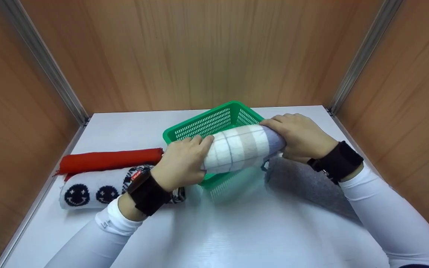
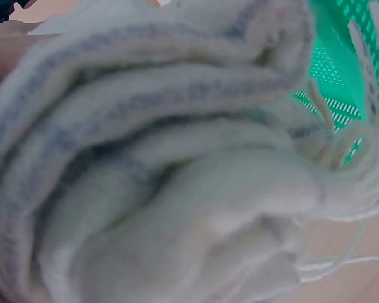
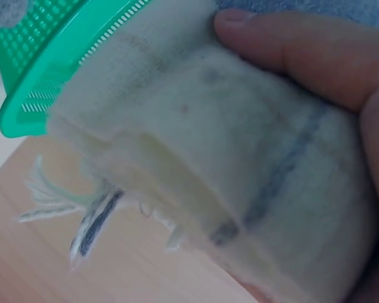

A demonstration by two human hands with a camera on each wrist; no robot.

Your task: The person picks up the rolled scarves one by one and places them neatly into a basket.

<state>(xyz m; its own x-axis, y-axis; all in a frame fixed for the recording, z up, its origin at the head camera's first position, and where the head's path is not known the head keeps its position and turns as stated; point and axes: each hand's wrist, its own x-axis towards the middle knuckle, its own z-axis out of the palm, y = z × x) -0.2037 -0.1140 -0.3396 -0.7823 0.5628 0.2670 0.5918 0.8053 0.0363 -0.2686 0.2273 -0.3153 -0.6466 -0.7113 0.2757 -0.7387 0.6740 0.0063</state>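
Observation:
A rolled checked scarf [image 1: 237, 147], white with beige and lavender bands, is held up over the green basket [image 1: 199, 124]. My left hand [image 1: 181, 162] grips its left end, and my right hand [image 1: 300, 134] grips the lavender right end. In the left wrist view the layered folds of the scarf [image 2: 177, 158] fill most of the picture, with fringe hanging beside the basket [image 2: 331, 63]. The right wrist view shows my thumb [image 3: 303, 50] pressed on the scarf [image 3: 196, 126], with loose tassels below its edge.
To the left lie a red rolled scarf [image 1: 106, 160] and a white roll with black smiley faces [image 1: 91, 191], partly behind my left wrist. A grey rolled cloth [image 1: 307, 182] lies under my right forearm. Wooden panels [image 1: 207, 52] enclose the white table [image 1: 214, 238] at the back and sides.

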